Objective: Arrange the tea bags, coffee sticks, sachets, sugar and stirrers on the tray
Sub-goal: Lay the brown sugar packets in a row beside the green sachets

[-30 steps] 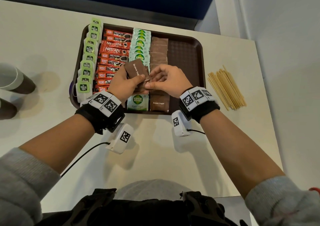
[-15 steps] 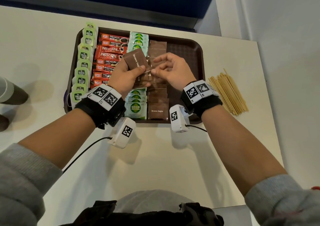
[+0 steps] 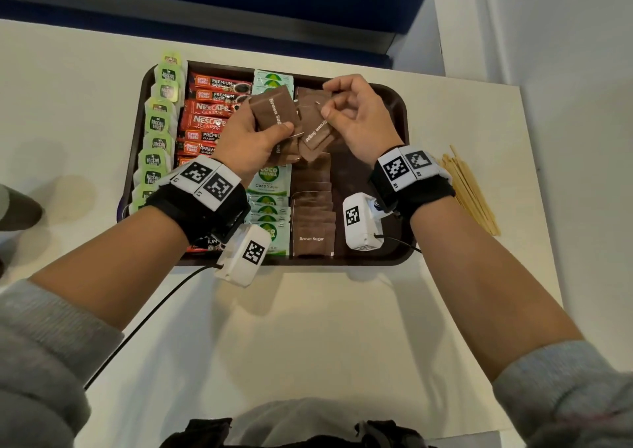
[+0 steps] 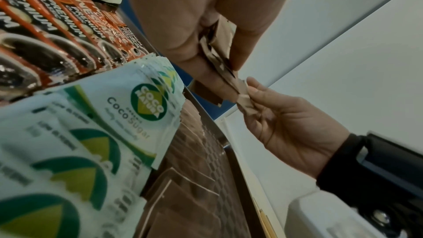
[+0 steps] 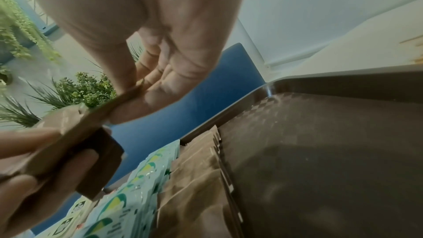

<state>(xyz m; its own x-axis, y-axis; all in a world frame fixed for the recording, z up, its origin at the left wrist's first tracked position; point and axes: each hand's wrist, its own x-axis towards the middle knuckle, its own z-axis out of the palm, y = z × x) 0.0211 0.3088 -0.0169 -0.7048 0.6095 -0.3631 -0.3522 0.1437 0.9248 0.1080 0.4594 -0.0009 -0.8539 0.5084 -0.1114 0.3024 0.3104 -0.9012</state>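
The brown tray [image 3: 394, 104] carries columns of green tea bags [image 3: 158, 123], red coffee sticks [image 3: 209, 111], white Coco Sugar sachets [image 3: 270, 180] and brown sugar sachets [image 3: 313, 238]. Above the tray's middle my left hand [image 3: 246, 139] grips a stack of brown sugar sachets [image 3: 274, 111] between thumb and fingers. My right hand [image 3: 356, 115] pinches one brown sugar sachet [image 3: 317, 132] by its upper edge, drawn out of that stack. In the left wrist view the right hand [image 4: 281, 124] pinches the sachet [image 4: 243, 100]; in the right wrist view the sachet [image 5: 96, 115] sits between thumb and forefinger.
Wooden stirrers [image 3: 469, 187] lie in a pile on the white table right of the tray. Dark cups [image 3: 17, 204] stand at the left edge. The tray's right part [image 3: 356, 173] is bare. A blue panel and wall lie behind the table.
Both hands have moved farther up the tray. The right hand has pulled one brown sugar sachet partly away from the stack in the left hand.
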